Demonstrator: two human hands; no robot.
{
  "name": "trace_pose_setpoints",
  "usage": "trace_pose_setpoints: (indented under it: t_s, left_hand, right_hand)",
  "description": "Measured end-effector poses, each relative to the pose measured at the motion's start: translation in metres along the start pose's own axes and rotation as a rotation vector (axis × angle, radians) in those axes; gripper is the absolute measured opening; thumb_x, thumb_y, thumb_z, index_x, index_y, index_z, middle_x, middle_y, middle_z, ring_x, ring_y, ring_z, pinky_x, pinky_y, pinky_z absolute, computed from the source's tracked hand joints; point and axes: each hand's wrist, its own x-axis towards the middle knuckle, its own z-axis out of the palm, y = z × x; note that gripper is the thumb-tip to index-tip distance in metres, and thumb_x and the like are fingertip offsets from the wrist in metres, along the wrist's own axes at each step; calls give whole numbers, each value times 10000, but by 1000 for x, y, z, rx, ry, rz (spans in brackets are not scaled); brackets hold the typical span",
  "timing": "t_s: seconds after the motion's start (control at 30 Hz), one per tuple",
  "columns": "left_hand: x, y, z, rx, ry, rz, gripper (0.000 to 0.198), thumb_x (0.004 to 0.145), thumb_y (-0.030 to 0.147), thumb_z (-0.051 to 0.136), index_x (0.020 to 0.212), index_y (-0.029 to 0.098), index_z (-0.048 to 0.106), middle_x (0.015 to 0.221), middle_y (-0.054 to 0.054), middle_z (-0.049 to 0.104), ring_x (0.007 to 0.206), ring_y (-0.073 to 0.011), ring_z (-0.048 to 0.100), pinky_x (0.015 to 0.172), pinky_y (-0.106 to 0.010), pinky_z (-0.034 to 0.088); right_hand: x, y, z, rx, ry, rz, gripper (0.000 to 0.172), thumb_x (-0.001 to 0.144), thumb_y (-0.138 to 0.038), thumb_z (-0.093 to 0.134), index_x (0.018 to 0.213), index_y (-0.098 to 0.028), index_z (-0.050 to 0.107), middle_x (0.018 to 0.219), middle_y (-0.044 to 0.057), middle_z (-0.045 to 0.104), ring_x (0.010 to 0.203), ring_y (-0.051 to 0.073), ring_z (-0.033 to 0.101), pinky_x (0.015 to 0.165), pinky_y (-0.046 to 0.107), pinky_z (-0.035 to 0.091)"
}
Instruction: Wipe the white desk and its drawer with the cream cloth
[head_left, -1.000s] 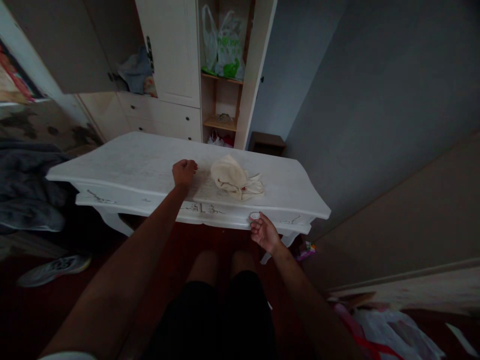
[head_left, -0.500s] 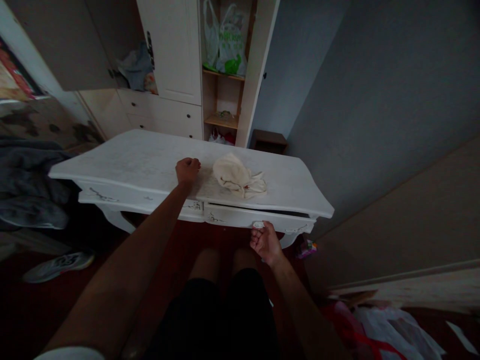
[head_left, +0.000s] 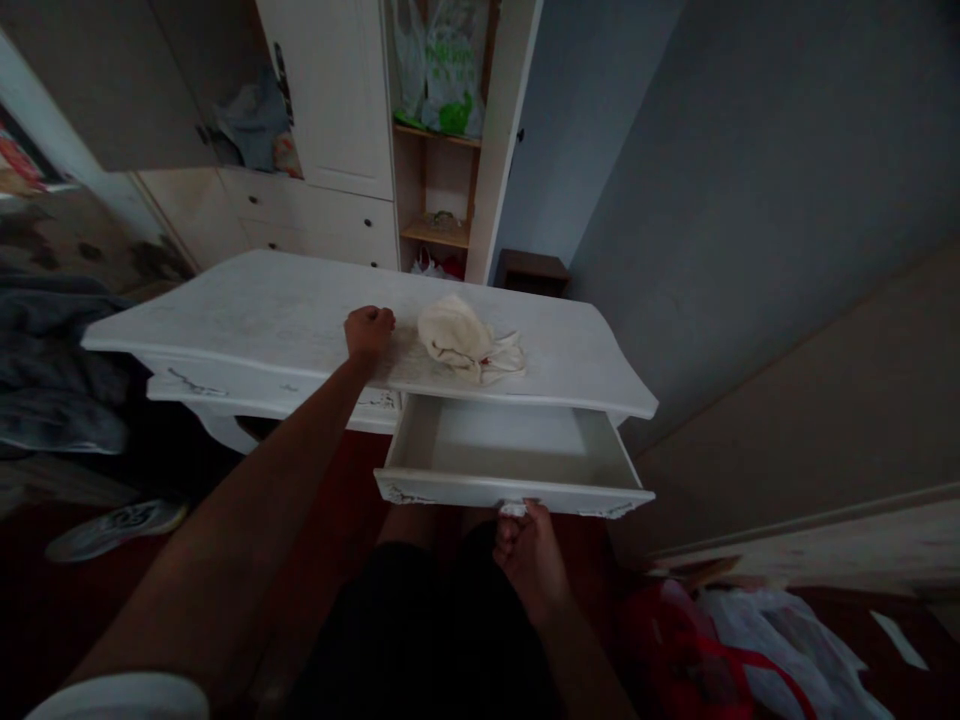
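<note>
A white desk (head_left: 262, 290) stands in front of me, its right-hand drawer (head_left: 517, 440) pulled well out and its bare pale bottom showing. At the drawer's front, the fingers of my right hand (head_left: 534, 560) are closed on the white drawer knob (head_left: 513, 509). My left hand (head_left: 369, 330) rests on the desktop as a closed fist, with nothing showing in it. Just right of that fist lies a crumpled cream cloth (head_left: 456, 335), apart from the hand, with a small red mark near its edge.
Behind the desk stands a white wardrobe (head_left: 330, 100) with an open door and plastic bags (head_left: 450, 70) on a shelf. A grey wall (head_left: 750, 220) closes the right side. Bags (head_left: 772, 640) lie on the floor at lower right, a shoe (head_left: 116, 530) at left.
The right drawer has slid from slightly ajar to well out, toward me, with my right hand on its knob. My left fist stays on the desktop; the cloth lies as before.
</note>
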Motion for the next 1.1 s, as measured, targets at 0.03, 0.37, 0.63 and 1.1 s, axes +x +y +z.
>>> trace_pose_setpoints:
  t_s: [0.03,0.37,0.63,1.1]
  left_hand:
    - [-1,1,0,8,-1,1,202,698,288,493,592,180,626,568,-33,617,610,-173,605,569,-263,431]
    - [-3,1,-1,73,-15,7,220,698,311,492,609,183,648,626,-45,673,662,-182,629,609,-263,431]
    - [-5,1,-1,139,-37,34,235,704,330,494,657,184,672,682,-63,699,703,-198,633,626,-275,434]
    - [-11,9,-4,292,-88,96,239,732,330,481,658,177,649,678,-73,679,667,-190,581,594,-280,376]
  right_hand:
    - [-5,3,-1,7,20,-5,363,584,-486,777,693,-209,571,506,-66,544,433,75,411,451,208,310]
    - [-30,35,-24,3,183,-6,383,542,-475,795,731,-206,597,577,-39,627,448,92,485,432,213,327]
    - [-30,52,-43,-23,182,-73,331,589,-484,775,686,-226,592,556,-35,622,444,116,512,416,237,372]
    - [-24,81,-60,-34,206,-93,358,638,-545,744,671,-213,614,547,-23,611,450,115,518,405,225,366]
